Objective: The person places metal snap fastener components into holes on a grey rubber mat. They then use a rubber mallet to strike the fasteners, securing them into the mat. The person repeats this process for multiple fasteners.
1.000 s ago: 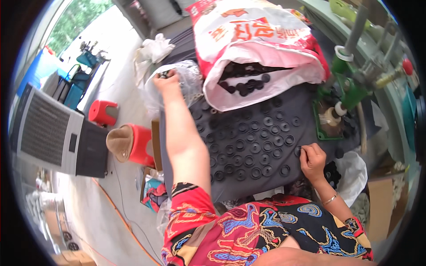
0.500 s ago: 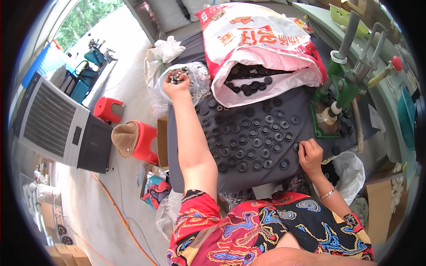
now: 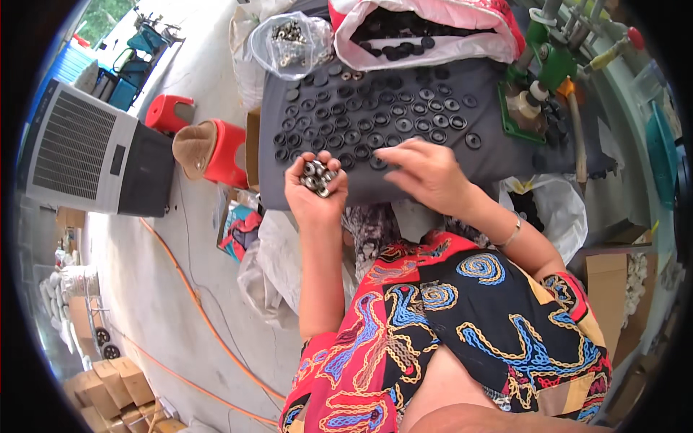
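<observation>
We see the left hand (image 3: 315, 189) cupped palm-up just at the near edge of the grey-covered table (image 3: 505, 155), its fingers curled around a small heap of shiny metal rings (image 3: 317, 177) that glint like polished steel, round and smooth. The right hand (image 3: 426, 172) hovers flat over the cloth beside it, fingers stretched toward the left hand and loosely spread; we cannot tell whether anything is pinched under its fingertips, since they are turned away from us. A thin metal bracelet (image 3: 511, 235) circles that wrist. On the dull, matte cloth lie rows of black ring-shaped discs (image 3: 390, 123), each with a raised rim and a hole in the middle, set close together but mostly apart. At the far left corner of the table sits a crinkled clear plastic bag (image 3: 289, 43) holding more bright metal pieces, and beside it a red-and-white woven sack (image 3: 433, 29) gapes open, with a pile of black discs inside. To the right stands a green hand press (image 3: 534, 86) with a pale cylinder on its base. On the concrete floor to the left we see a red plastic stool (image 3: 216, 150) topped by a tan cushion, next to a grey air cooler (image 3: 86, 155) with a slatted front.
</observation>
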Demonstrator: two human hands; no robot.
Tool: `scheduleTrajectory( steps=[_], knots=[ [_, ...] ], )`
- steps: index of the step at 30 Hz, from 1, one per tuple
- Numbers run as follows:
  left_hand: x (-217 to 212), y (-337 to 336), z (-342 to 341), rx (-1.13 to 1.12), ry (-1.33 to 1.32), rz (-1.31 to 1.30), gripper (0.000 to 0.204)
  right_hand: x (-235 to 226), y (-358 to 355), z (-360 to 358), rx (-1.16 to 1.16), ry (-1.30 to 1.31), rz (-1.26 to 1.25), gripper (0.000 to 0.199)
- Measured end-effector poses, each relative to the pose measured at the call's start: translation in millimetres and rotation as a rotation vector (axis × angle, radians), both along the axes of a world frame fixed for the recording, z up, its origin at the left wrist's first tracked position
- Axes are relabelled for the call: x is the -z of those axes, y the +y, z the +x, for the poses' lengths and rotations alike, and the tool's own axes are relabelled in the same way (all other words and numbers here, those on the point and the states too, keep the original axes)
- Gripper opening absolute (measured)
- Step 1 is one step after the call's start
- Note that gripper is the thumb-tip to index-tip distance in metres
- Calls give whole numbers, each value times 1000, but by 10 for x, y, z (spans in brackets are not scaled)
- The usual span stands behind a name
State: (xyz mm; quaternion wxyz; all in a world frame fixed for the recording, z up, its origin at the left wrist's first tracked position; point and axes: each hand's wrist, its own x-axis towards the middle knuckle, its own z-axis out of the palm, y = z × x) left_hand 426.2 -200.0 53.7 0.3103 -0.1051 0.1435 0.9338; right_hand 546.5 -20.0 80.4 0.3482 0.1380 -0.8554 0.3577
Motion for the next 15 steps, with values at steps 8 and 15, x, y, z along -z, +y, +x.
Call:
scheduleTrajectory(
  steps=[8,15],
  knots=[
    [299,-235,743,3,-128,-203,16,368,-591,113,-174,-177,165,12],
    [422,87,917,121,-171,-171,16,523,-435,430,32,-215,152,10]
  ],
)
